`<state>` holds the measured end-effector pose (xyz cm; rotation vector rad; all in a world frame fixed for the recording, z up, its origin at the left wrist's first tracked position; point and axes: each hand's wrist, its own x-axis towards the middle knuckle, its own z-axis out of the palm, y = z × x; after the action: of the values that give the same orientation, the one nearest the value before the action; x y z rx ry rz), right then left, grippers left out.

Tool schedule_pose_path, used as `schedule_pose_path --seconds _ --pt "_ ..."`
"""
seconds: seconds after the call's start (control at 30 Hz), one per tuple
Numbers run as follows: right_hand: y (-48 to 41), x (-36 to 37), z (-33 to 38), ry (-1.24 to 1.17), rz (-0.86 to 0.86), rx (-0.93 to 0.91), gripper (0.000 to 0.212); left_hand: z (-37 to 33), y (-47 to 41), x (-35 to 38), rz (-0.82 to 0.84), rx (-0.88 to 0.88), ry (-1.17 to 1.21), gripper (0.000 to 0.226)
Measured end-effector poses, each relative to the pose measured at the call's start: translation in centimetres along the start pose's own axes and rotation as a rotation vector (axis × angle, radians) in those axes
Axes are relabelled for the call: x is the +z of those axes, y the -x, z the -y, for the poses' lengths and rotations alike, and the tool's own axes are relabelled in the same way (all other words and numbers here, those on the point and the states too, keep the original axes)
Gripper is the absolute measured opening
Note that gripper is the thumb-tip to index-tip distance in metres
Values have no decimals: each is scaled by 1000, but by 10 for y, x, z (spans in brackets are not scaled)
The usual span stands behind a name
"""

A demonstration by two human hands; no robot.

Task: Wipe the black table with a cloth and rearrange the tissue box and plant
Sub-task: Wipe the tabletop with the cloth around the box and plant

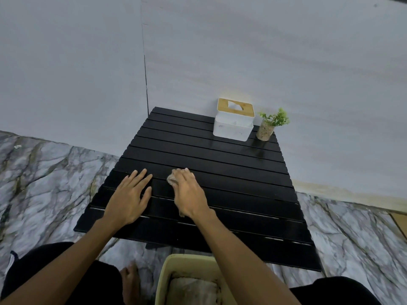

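Marble-veined flooring (44,172) is surrounding the low black table (220,164), which is sitting against a pale wall in the head view, the only view given. The person is kneeling at the near edge. The left hand (130,194) is lying flat and released on the near slats, fingers straight, bracing the top. The right hand (189,192) is grasping a bunched tan cloth (172,178) and pressing it onto a slat just beside the left fingertips. The tissue box (234,121) is standing at the far right corner with the plant (269,124) just beside it on its right, both well apart from the cloth. Judging from this, the wiping is covering the near left part, and the step is probably going best with strokes running along each slat rather than across the gaps, where the cloth could be snagging. A pale green tub (164,282) is sitting between the knees; its contents are looking unclear.
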<state>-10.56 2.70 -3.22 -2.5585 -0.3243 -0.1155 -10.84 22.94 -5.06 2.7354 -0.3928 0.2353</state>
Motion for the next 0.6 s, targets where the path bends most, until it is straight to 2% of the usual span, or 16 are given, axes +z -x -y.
schedule_pose_path --seconds 0.07,0.13,0.27,0.4,0.5,0.6 --pt "0 -10 -17 23 -5 21 60 -1 0 1 -4 3 3 67" --pt "1 -27 -48 31 -63 144 68 -1 -1 0 -13 5 10 67" --pt "24 -78 -130 25 -303 542 62 -2 -2 -1 -17 15 12 66" --pt "52 -118 -203 194 -443 792 54 -2 -6 -2 -10 3 32 67" --pt "29 -116 -217 188 -464 837 41 0 -8 -3 -11 -31 57 68" --pt "-16 -93 -195 173 -390 686 45 7 -7 -7 -17 -57 55 68"
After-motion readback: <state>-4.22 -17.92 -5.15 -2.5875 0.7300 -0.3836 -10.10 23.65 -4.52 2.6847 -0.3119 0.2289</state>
